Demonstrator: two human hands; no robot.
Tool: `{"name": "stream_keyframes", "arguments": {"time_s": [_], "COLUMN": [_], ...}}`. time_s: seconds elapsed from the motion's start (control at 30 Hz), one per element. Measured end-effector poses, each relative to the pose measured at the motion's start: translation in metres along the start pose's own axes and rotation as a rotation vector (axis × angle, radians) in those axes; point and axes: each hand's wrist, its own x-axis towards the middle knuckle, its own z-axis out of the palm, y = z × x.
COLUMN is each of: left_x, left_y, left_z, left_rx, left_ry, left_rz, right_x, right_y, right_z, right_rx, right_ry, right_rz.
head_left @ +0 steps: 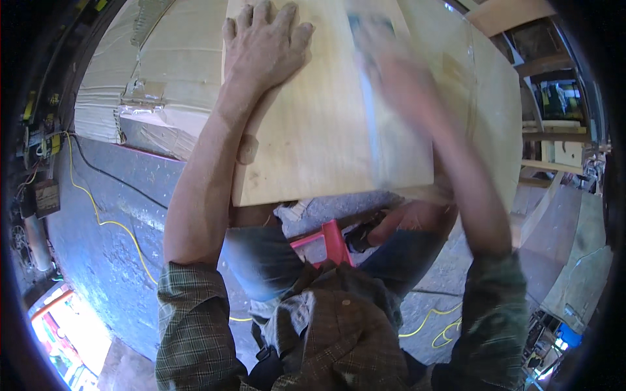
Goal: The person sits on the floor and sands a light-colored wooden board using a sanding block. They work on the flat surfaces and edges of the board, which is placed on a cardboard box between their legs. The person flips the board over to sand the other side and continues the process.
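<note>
A pale wooden board [313,130] lies in front of me, its near edge above my knees. My left hand [267,42] rests flat on its left side with the fingers spread, holding nothing. Toward the board's far right, my right hand [388,49] is smeared by motion. Its fingers are over a dark flat piece [372,25], perhaps sandpaper, pressed against the wood; its exact kind is too blurred to make out. A pale bluish streak [370,124] runs along the board below that hand. Dust coats my left fingers, and a dark knot marks the board's left edge.
Cardboard sheets [176,65] cover the surface beneath the board. A pink plastic stool [334,241] stands between my legs. Yellow cable [107,221] and black cable [117,176] cross the grey floor at left. Wooden shelving [554,130] stands at right.
</note>
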Motion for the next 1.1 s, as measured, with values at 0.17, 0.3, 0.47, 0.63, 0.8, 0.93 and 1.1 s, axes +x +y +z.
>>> {"name": "stream_keyframes", "arguments": {"time_s": [0.17,0.3,0.47,0.63,0.8,0.93,1.1], "left_x": [0.002,0.000,-0.006,-0.006,0.002,-0.006,-0.005], "left_y": [0.002,0.002,-0.001,-0.005,0.006,-0.007,0.002], "left_z": [-0.005,-0.008,-0.003,0.007,0.003,-0.003,0.000], "left_rx": [-0.140,-0.108,-0.015,0.019,0.053,0.119,0.017], "left_ry": [0.016,0.026,0.018,0.057,0.001,0.046,0.035], "left_rz": [0.022,0.019,0.043,0.064,0.194,0.128,0.077], "right_x": [0.064,-0.060,-0.153,-0.047,0.086,-0.009,-0.144], "right_y": [0.033,-0.012,-0.061,-0.012,0.045,-0.009,-0.065], "right_z": [0.036,-0.002,-0.047,0.002,0.065,0.022,-0.040], "right_rx": [-0.015,0.117,0.221,0.021,-0.067,-0.107,0.200], "right_ry": [0.120,0.024,-0.259,0.017,0.099,-0.021,-0.238], "right_rz": [-0.166,-0.175,-0.083,-0.214,-0.079,-0.190,-0.068]}}
